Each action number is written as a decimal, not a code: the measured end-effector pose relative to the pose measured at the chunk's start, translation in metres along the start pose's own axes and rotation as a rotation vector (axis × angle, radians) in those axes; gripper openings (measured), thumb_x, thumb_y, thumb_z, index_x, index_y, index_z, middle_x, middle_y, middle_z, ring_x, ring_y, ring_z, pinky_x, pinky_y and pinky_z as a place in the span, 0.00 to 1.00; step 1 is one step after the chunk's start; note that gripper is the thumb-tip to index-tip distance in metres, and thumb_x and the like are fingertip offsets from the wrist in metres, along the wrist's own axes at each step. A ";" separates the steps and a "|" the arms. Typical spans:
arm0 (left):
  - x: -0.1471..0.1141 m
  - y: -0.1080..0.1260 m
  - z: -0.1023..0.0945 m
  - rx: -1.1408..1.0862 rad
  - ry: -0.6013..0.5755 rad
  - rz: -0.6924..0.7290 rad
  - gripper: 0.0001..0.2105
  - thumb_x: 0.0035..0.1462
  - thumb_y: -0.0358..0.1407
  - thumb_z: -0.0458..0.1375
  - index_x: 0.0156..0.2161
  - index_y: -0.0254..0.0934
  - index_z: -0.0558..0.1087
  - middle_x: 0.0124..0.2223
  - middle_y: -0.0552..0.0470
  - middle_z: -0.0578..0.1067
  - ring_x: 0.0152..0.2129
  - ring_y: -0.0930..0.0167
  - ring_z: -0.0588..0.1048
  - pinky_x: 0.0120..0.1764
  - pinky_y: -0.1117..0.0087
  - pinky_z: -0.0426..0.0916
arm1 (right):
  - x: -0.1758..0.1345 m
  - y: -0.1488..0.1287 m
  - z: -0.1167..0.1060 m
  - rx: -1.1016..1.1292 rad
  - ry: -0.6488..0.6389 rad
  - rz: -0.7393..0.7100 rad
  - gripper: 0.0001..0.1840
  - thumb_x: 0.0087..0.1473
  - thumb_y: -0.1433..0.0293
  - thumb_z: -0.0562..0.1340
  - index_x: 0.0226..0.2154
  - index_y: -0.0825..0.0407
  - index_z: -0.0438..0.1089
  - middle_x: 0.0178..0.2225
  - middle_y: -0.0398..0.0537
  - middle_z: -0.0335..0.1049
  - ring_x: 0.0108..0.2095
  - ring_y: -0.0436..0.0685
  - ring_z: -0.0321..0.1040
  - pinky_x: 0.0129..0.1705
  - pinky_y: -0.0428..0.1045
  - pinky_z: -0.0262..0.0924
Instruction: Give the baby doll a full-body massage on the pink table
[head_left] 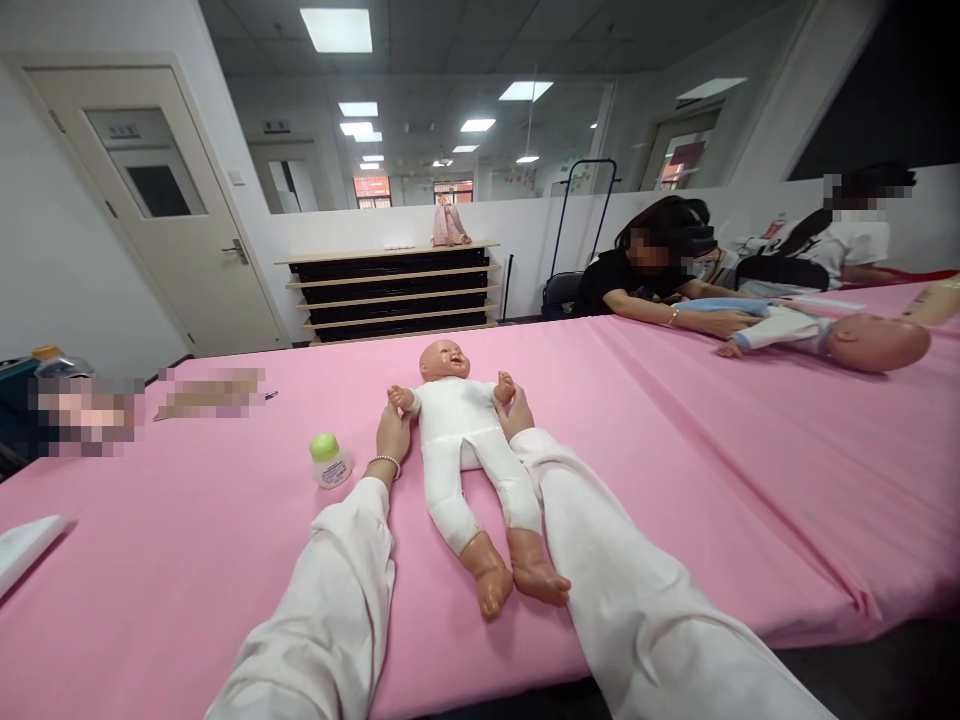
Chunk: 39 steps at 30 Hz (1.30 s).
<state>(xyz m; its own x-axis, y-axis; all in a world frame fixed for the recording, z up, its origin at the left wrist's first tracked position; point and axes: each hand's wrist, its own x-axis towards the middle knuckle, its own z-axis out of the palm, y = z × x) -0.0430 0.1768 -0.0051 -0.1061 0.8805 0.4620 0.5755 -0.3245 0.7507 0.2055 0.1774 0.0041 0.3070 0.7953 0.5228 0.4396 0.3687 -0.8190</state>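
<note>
A baby doll (459, 410) with a white cloth body and plastic head, hands and feet lies on its back on the pink-covered table (225, 540). Its head points away from me and its feet towards me. My left hand (393, 438), with a beaded bracelet at the wrist, is closed at the doll's hand on the left. On the other side my right hand (516, 414) is closed at the doll's other hand, its fingers partly hidden. Left of my left wrist stands a small jar with a green lid (330, 461).
A co-worker (645, 265) at the far right handles another doll (862, 340) in blue and white clothes. A second person (862, 235) sits behind. A white object (26, 550) lies at the left edge, and a pen (271, 396) farther back.
</note>
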 end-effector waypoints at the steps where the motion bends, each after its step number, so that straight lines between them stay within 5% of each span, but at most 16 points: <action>1: 0.004 0.001 0.002 0.006 -0.003 -0.012 0.21 0.56 0.34 0.47 0.55 0.34 0.56 0.52 0.42 0.67 0.47 0.64 0.67 0.44 0.67 0.63 | 0.002 0.003 0.000 -0.012 -0.002 -0.015 0.18 0.55 0.64 0.56 0.48 0.53 0.61 0.48 0.51 0.61 0.45 0.56 0.63 0.45 0.56 0.61; 13: 0.059 -0.013 0.029 0.192 0.020 -0.100 0.22 0.60 0.44 0.36 0.42 0.34 0.68 0.41 0.41 0.73 0.41 0.63 0.70 0.39 0.65 0.63 | 0.056 0.030 0.030 -0.187 -0.002 -0.134 0.21 0.55 0.62 0.48 0.49 0.52 0.59 0.46 0.54 0.65 0.45 0.60 0.63 0.45 0.55 0.58; 18: 0.078 -0.028 0.038 0.235 -0.068 -0.221 0.22 0.59 0.43 0.38 0.34 0.34 0.73 0.44 0.39 0.73 0.52 0.59 0.62 0.47 0.61 0.58 | 0.075 0.049 0.036 -0.300 -0.062 0.123 0.21 0.55 0.59 0.46 0.43 0.54 0.64 0.41 0.55 0.69 0.42 0.60 0.66 0.40 0.52 0.59; 21: 0.082 -0.034 0.040 0.224 -0.082 -0.254 0.22 0.58 0.44 0.39 0.32 0.35 0.73 0.42 0.38 0.74 0.51 0.57 0.64 0.46 0.61 0.58 | 0.079 0.054 0.037 -0.331 -0.069 0.208 0.22 0.54 0.59 0.46 0.42 0.56 0.64 0.40 0.58 0.69 0.40 0.63 0.67 0.39 0.53 0.59; 28: 0.072 -0.027 0.033 0.127 -0.046 -0.249 0.22 0.57 0.47 0.40 0.34 0.34 0.72 0.34 0.41 0.76 0.35 0.61 0.74 0.35 0.66 0.64 | 0.067 0.047 0.030 -0.104 0.080 0.107 0.25 0.49 0.55 0.53 0.44 0.55 0.60 0.42 0.57 0.68 0.40 0.61 0.66 0.39 0.52 0.59; 33: 0.050 -0.014 0.020 0.010 0.024 -0.208 0.19 0.55 0.44 0.48 0.48 0.36 0.63 0.42 0.44 0.74 0.36 0.66 0.74 0.34 0.70 0.65 | 0.051 0.038 0.023 -0.086 0.142 0.191 0.25 0.45 0.63 0.57 0.46 0.54 0.55 0.39 0.56 0.68 0.35 0.61 0.67 0.34 0.51 0.60; 39: 0.023 -0.013 0.005 -0.153 0.024 -0.173 0.22 0.49 0.41 0.56 0.49 0.39 0.60 0.45 0.45 0.72 0.35 0.67 0.73 0.35 0.69 0.66 | 0.020 0.014 0.008 -0.015 0.117 0.216 0.19 0.51 0.65 0.59 0.45 0.54 0.60 0.40 0.50 0.66 0.36 0.54 0.67 0.37 0.51 0.62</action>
<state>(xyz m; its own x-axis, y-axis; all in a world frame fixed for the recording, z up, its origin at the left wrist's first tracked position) -0.0485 0.2028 -0.0067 -0.2130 0.9198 0.3296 0.4179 -0.2192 0.8817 0.2109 0.2021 0.0013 0.4903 0.7936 0.3604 0.3657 0.1880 -0.9115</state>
